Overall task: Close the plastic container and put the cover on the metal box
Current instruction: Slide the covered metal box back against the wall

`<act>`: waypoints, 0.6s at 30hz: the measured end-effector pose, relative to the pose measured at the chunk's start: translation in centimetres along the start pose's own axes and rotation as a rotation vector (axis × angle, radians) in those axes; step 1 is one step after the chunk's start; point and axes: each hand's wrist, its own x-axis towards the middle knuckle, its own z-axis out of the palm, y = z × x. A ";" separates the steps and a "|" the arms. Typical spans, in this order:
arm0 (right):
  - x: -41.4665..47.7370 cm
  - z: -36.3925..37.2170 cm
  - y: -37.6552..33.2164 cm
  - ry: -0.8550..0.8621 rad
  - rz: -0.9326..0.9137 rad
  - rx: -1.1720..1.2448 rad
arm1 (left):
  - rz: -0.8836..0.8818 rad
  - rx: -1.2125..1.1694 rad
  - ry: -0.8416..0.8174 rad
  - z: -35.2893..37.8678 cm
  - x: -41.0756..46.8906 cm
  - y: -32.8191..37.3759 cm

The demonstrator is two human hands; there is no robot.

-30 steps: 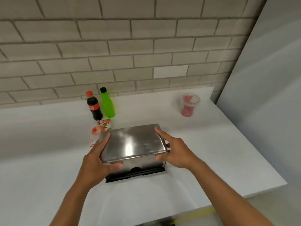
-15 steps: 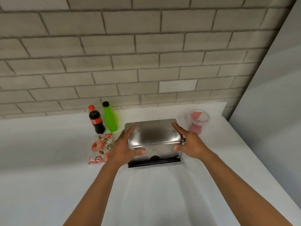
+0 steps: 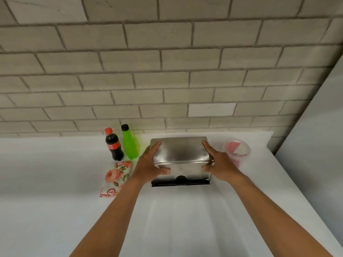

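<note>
The shiny metal cover [image 3: 181, 150] sits on top of the metal box [image 3: 185, 172], whose black base edge shows at the front. My left hand [image 3: 150, 165] grips the cover's left end, thumb on the front face. My right hand [image 3: 219, 165] grips its right end the same way. The clear plastic container [image 3: 238, 151] with pink contents stands on the counter just right of the box, with a lid on top; my right hand hides its lower left part.
A cola bottle [image 3: 113, 144] and a green bottle [image 3: 130, 142] stand left of the box by the brick wall. A floral napkin pack [image 3: 116, 178] lies in front of them. The white counter [image 3: 55, 210] ends at a grey panel [image 3: 319, 141] on the right.
Both hands have carried the box and cover away from me toward the wall, so it now stands between the green bottle and the plastic container. The camera has tilted up.
</note>
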 end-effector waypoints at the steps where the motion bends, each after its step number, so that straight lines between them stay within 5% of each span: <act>1: 0.3 -0.1 0.1 -0.001 -0.010 -0.003 | 0.012 0.002 0.001 0.1 0.3 0.0; 18: 3.4 -0.2 0.5 0.019 -0.087 -0.042 | 0.041 0.054 -0.024 0.3 4.9 -1.1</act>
